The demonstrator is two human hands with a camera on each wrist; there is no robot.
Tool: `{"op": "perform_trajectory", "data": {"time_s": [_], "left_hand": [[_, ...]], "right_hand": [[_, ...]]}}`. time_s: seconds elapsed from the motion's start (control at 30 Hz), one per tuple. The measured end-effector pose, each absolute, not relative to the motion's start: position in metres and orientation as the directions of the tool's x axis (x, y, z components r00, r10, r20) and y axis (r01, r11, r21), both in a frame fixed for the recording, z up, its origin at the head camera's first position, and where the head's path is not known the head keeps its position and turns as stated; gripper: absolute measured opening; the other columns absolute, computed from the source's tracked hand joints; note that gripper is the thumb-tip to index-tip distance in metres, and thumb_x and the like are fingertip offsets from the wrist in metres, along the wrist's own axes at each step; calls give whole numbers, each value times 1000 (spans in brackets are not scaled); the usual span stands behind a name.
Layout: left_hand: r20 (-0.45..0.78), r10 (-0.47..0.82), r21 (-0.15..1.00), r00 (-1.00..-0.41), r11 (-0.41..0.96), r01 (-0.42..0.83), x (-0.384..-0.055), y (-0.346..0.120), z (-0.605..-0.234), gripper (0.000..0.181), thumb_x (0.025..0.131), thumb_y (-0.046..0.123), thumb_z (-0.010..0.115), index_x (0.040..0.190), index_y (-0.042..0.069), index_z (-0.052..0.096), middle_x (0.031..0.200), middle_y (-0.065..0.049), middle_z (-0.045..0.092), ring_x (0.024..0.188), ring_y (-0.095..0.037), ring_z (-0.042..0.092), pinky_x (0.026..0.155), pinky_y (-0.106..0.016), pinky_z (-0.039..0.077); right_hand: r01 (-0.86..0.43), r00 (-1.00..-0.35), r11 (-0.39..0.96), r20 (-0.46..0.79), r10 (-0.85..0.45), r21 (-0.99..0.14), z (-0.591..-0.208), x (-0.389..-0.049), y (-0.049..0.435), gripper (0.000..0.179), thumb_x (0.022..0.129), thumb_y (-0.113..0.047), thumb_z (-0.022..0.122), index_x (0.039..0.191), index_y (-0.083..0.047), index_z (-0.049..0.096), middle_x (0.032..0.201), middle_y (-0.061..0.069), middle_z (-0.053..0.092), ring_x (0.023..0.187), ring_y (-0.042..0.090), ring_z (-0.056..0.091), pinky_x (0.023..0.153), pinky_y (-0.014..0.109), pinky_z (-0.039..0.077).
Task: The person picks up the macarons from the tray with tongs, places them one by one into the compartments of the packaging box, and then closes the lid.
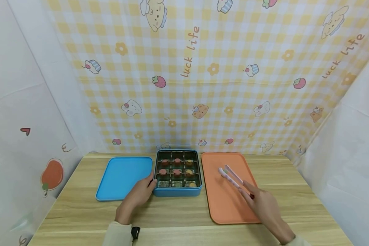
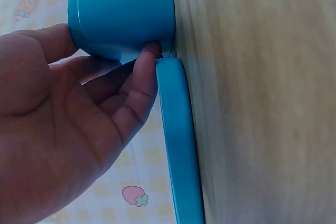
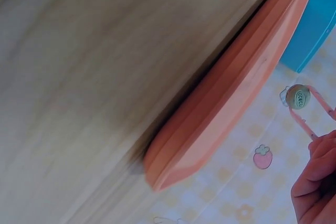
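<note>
Backdrop [image 1: 215, 89]: yellow-and-white checked cloth with printed animals, strawberries, flowers and lettering; it rises behind the worktop.

Worktop [image 1: 178, 212]: wood-grained; carries two trays and one box.

Orange tray [image 1: 230, 209]: flat, at the right, its left edge just beside the box.

Blue tray [image 1: 123, 176]: shallow-rimmed, at the left, near the box.

Blue box [image 1: 176, 192]: centre of the worktop, between the trays, upright and uncovered. The interior is divided into dark compartments.

Left hand [image 1: 139, 192]: at the left side and near-left corner of the blue box. Fingers bent and clamped on the box, with the thumb at its rim; the left wrist view confirms contact with the wall.

Right hand [image 1: 262, 202]: over the right edge of the orange tray. Fingers closed round the tongs.

Pink tongs [image 1: 230, 179]: pointing toward the box from over the orange tray. In the right wrist view the tips stand clear of the tray, one on either side of a green piece.

Black wristband [image 1: 135, 232]: at the left sleeve.

Pink pieces [image 1: 177, 172]: four visible, in the left and middle columns of the box.

Yellow pieces [image 1: 192, 185]: three visible, in the right column.

Green piece [image 3: 299, 97]: round, lettered, held between the tong tips; wording not fully legible.
</note>
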State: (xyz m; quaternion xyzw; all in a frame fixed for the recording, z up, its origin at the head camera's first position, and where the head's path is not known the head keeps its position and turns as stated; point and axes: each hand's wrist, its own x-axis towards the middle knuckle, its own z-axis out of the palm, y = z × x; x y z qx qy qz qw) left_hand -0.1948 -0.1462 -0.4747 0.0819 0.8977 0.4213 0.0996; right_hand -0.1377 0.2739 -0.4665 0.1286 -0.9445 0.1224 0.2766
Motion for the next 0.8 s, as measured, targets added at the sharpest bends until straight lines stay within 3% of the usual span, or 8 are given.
{"op": "perform_trajectory", "data": {"time_s": [0.2, 0.37, 0.5, 0.6, 0.67, 0.8], "left_hand": [[-105, 233, 784, -967, 617, 64, -195, -146, -475, 56, 108, 22, 41, 154, -5, 23, 151, -34, 33, 49, -18, 27, 54, -35, 32], [-103, 231, 771, -968, 633, 69, -195, -146, -475, 56, 108, 22, 41, 154, -5, 24, 156, -29, 28, 56, -22, 34, 63, -36, 37], [-96, 226, 758, -969, 648, 77, -195, -146, -475, 56, 108, 21, 41, 153, -6, 25, 155, -29, 29, 82, -31, 55, 75, -40, 41], [-92, 224, 751, -970, 656, 80, -195, -147, -475, 56, 107, 21, 42, 153, -6, 25, 155, -28, 30, 95, -32, 57, 81, -41, 40], [-96, 224, 753, -970, 653, 77, -195, -147, -475, 56, 107, 21, 42, 153, -6, 25, 155, -28, 30, 85, -28, 55, 78, -40, 41], [-110, 228, 772, -967, 633, 62, -196, -146, -475, 56, 108, 21, 42, 154, -5, 24, 152, -32, 33, 57, -21, 38, 61, -36, 37]], "right_hand": [[-320, -825, 927, 539, -170, -198, -464, -139, 266, 35, 83, -22, 81, 114, -8, 76, 48, -20, 27, 42, -12, 13, 38, 12, 17], [-319, -834, 922, 527, -162, -220, -464, -141, 260, 36, 83, -21, 81, 114, -6, 76, 47, -21, 26, 42, -12, 12, 38, 12, 17], [-341, -821, 915, 544, -177, -218, -464, -142, 255, 37, 82, -21, 81, 114, -5, 76, 47, -22, 25, 43, -12, 11, 37, 12, 17], [-361, -804, 910, 563, -192, -206, -463, -143, 251, 36, 82, -21, 81, 114, -5, 76, 48, -22, 25, 43, -13, 11, 38, 12, 17], [-377, -793, 904, 575, -202, -202, -463, -143, 248, 36, 82, -21, 81, 114, -6, 76, 48, -23, 25, 44, -13, 11, 38, 12, 17], [-397, -789, 893, 575, -215, -212, -462, -144, 242, 35, 82, -21, 81, 113, -5, 76, 48, -23, 26, 43, -13, 12, 38, 11, 17]]}}
